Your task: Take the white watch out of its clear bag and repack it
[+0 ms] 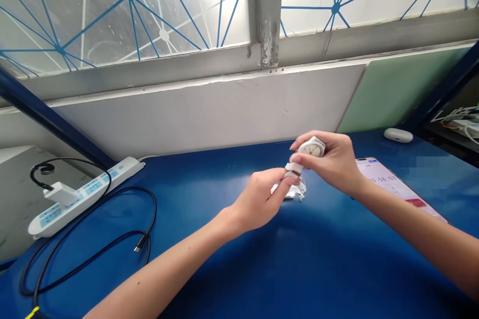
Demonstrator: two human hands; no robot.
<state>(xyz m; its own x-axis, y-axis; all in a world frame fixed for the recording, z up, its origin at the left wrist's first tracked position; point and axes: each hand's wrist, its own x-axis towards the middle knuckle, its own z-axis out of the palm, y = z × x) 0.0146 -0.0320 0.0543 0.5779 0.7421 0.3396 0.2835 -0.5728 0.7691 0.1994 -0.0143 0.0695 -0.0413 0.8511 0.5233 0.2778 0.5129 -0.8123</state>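
Observation:
A white wristwatch (313, 148) with a round pale dial is held up over the blue table (262, 269). My right hand (331, 162) is closed around the watch case, thumb and fingers at its edge. My left hand (262, 199) pinches the white strap (291, 168) just below the case. Under both hands lies a crumpled clear plastic wrapper (295, 192).
A phone (396, 184) showing a running timer lies right of my right hand, with a white earbud case (398, 135) behind it. A white power strip (80, 194) with a plugged charger and a looping black cable (123, 239) occupies the left. A wall and windows stand behind.

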